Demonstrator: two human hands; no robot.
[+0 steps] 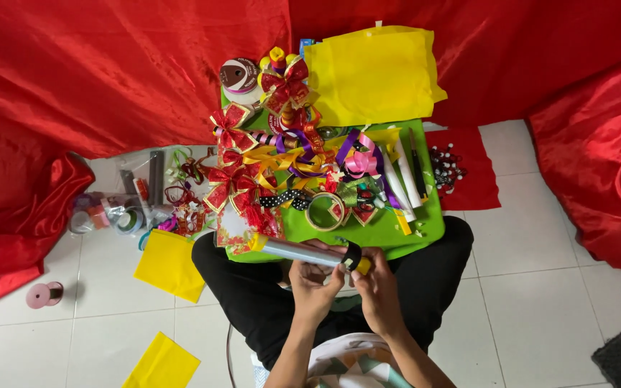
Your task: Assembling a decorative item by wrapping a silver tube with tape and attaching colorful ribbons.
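Both forearms came up from the bottom edge, and I watched the left hand (313, 282) curled around the silver tube (303, 251), fingers wrapped over its middle. My right hand (376, 286) was pinched shut on the black cap (353, 256) at the tube's near end, where a bit of yellow showed just past it. That tube lay across the lap, tilted, its far end touching a red-and-gold printed card (237, 231) at the front edge of the green tray (433, 215).

I judged the tube light and stiff, a smooth metallic skin that could slide in a loose palm (hence the full wrap around the barrel, I supposed). Taking it mid-barrel with one hand and at the cap with the other looked the sound hold; the cap seemed the part most likely to slip or twist.

On the tray sat a heap of glossy red bows (230, 183), curled satin ribbons (289, 159) in yellow and purple, and a ribbon ring (323, 210). Beyond it lay a soft, matte yellow felt sheet (371, 72). Shiny red cloth (109, 72) draped the surroundings over white floor tiles (526, 302), and a pink ribbon spool (43, 294) lay well apart at the left.
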